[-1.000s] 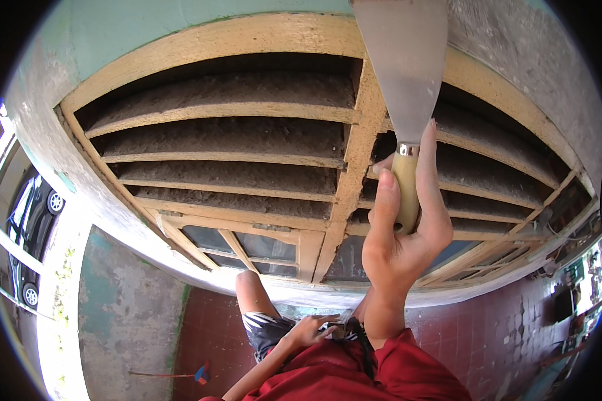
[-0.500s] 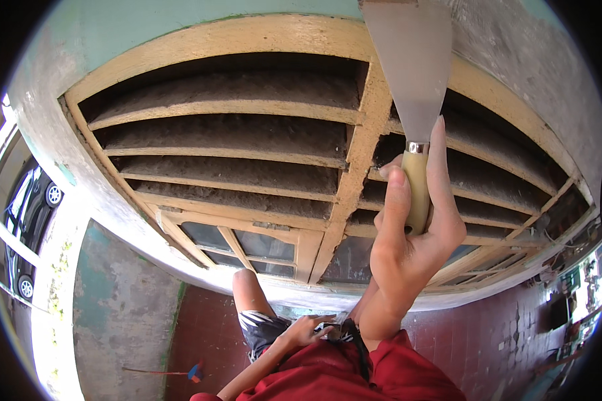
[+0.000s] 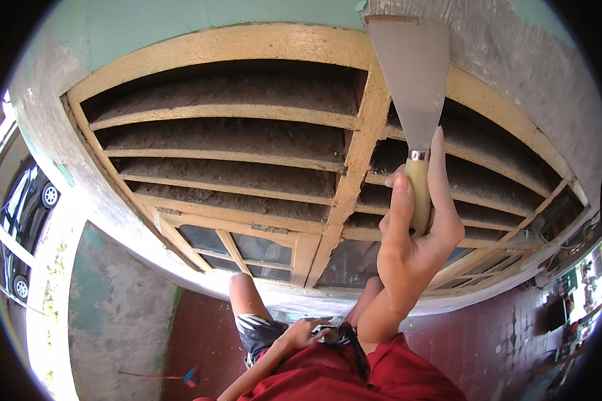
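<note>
My right hand [image 3: 421, 230] is raised high, closed around the pale handle of a paint scraper [image 3: 418, 80], its index finger stretched along the handle toward the blade. The wide metal blade points up, its tip over the border between the green-painted wall [image 3: 261, 12] and a bare grey patch [image 3: 488, 40]. Brownish residue lines the blade's edge; whether it touches the wall is hard to tell. A small loose paint flake [image 3: 361, 5] shows beside the blade's corner. Low at my waist, my left hand [image 3: 306, 333] rests near a black strap, fingers loosely extended, seemingly holding nothing.
Behind the scraper are yellow wooden vent louvers [image 3: 227, 113], dusty inside, above a window frame [image 3: 308, 257]. A low wall [image 3: 120, 301] with peeling paint stands at left, beyond it a black car [image 3: 30, 207]. Below lies a red tiled floor [image 3: 448, 341] and a stick with a blue-red end [image 3: 191, 376].
The scraper and my right hand appear slightly lower in view, so the blade's whole top edge now shows. My left hand stays at my waist.
</note>
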